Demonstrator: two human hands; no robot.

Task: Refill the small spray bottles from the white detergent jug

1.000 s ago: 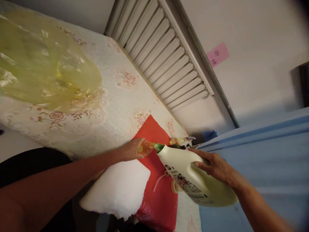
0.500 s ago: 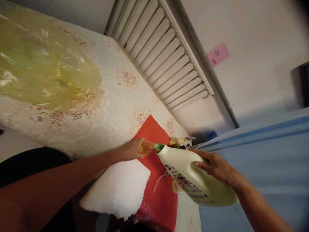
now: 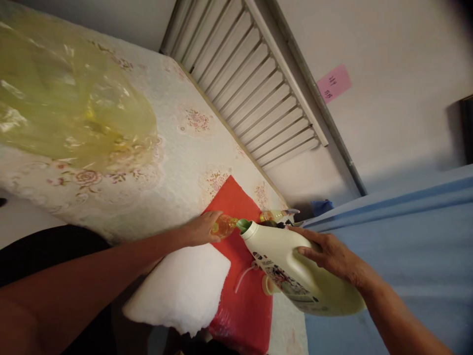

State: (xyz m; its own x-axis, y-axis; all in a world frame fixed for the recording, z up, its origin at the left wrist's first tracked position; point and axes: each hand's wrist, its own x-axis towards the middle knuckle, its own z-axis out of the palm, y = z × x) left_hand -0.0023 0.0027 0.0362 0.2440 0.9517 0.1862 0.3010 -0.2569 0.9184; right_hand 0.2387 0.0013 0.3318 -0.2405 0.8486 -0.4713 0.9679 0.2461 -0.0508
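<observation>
My left hand point(image 3: 204, 228) is wrapped round a small clear bottle point(image 3: 224, 226) with orange-yellow tint, tilted so its mouth meets the green spout of a large jug. That pale green detergent jug point(image 3: 295, 266) lies tipped over toward the left, and my right hand point(image 3: 328, 254) grips it at its handle side. Whether liquid is flowing cannot be made out. Below them is a red mat point(image 3: 236, 197). On it rests a pump head with a thin white tube point(image 3: 242, 280). A pale round cap point(image 3: 266, 285) shows beside the jug's underside.
A white cloth point(image 3: 181, 288) lies under my left forearm. Another clear bottle point(image 3: 271, 216) stands behind the jug. A yellow plastic bag point(image 3: 74, 98) covers the left of the flowered tablecloth point(image 3: 173, 162). A radiator point(image 3: 251, 84) lines the wall; a blue curtain point(image 3: 417, 246) hangs right.
</observation>
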